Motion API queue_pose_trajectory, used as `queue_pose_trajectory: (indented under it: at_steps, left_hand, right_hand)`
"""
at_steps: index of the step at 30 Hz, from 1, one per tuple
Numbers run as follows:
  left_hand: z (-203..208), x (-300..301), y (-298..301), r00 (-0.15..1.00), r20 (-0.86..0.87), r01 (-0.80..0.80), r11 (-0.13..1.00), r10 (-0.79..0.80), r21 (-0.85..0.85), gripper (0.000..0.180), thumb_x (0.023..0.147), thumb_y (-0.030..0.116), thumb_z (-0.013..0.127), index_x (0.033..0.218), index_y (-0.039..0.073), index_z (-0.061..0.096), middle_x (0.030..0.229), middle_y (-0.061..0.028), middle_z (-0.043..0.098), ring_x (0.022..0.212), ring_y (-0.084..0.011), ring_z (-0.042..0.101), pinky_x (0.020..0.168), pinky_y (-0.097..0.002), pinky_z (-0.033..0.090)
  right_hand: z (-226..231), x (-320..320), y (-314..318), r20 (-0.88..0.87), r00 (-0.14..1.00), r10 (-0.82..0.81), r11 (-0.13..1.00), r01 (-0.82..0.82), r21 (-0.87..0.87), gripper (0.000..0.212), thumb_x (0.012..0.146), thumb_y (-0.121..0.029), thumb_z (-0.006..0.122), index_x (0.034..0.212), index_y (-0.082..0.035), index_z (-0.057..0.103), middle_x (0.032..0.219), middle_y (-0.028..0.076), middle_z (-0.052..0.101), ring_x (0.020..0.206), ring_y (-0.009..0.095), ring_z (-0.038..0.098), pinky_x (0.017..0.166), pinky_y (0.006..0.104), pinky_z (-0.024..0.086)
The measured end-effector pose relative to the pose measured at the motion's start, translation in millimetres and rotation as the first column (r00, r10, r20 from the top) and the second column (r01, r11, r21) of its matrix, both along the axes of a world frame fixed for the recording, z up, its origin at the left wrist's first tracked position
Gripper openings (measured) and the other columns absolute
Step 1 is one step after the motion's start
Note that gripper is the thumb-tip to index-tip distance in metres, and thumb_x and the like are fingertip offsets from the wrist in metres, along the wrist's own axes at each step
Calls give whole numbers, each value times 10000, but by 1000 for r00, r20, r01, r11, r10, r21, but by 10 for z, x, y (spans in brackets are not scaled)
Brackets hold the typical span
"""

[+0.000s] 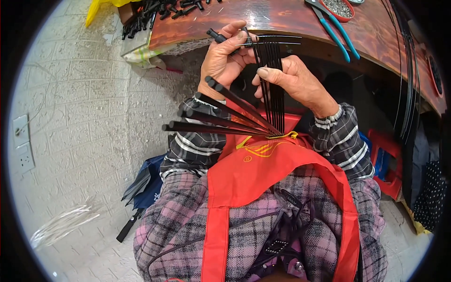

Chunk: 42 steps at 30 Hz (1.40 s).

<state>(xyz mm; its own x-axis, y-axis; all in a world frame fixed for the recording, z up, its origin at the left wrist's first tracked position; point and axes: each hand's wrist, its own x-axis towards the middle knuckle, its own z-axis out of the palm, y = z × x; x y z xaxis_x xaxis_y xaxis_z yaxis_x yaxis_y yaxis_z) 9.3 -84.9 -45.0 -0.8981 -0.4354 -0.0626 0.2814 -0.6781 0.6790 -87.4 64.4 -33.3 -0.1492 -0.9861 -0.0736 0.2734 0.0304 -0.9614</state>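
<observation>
My left hand (223, 66) is raised at the table edge, its fingers closed on small black plastic tubular pieces (215, 35). Beside it, my right hand (300, 84) pinches a bundle of thin black rods (276, 101), thumb on top. The rods stand up from my lap; a few at their upper end cross sideways near my left fingertips. Several thicker black tubes (209, 127) with capped ends fan out to the left from the same spot in my lap. Their lower ends go out of sight at the red apron (244, 176).
On the wooden table (277, 19) lie blue-handled pliers (332, 35), a red bowl (346, 18) of small metal parts and a pile of black plastic pieces (152, 10). Long thin rods (408, 84) overhang its right edge. A dark folded umbrella (149, 183) rests left; a red stool (389, 167) stands right.
</observation>
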Motion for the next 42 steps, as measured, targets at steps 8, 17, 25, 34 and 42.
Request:
queue_pose_trajectory:
  at_steps: [8,17,25,34,42]
  left_hand:
    - [56,0,30,999,-20,24,996,-26,-91,269,822,88,529,1082,34,489,906,-153,593,682,-184,608,612,-332,536]
    - [83,-43,8,997,-56,45,998,-47,-33,258,815,73,536,1068,38,498,860,-126,595,697,-175,599,627,-336,533]
    - [99,-7,23,1000,-16,3,998,-4,-64,265,807,54,534,1070,63,497,881,-140,593,682,-182,600,618,-332,535]
    - [145,-29,26,1000,-2,-2,994,2,-107,271,822,73,516,1089,37,486,882,-140,597,704,-182,600,640,-291,528]
    - [89,6,58,1000,-31,-7,1000,6,-24,267,806,72,548,1067,37,511,860,-93,584,697,-163,582,641,-296,523]
  right_hand:
    - [10,8,44,-14,1000,2,1000,-2,-11,308,840,-262,510,783,24,609,638,77,607,573,118,591,555,222,488]
    - [31,1,50,2,1000,-19,999,19,-39,316,843,-271,500,788,21,607,641,74,609,573,116,593,557,221,490]
    - [30,28,74,-14,1000,0,1000,-1,-11,318,848,-274,493,793,17,609,639,63,606,586,112,595,553,218,487]
    - [18,11,74,-25,1000,-16,999,15,-33,305,848,-261,498,792,17,609,643,64,608,580,114,591,551,219,481]
    - [20,37,76,-3,1000,14,1000,-14,-15,304,851,-255,490,792,18,609,645,64,610,574,108,585,548,218,475]
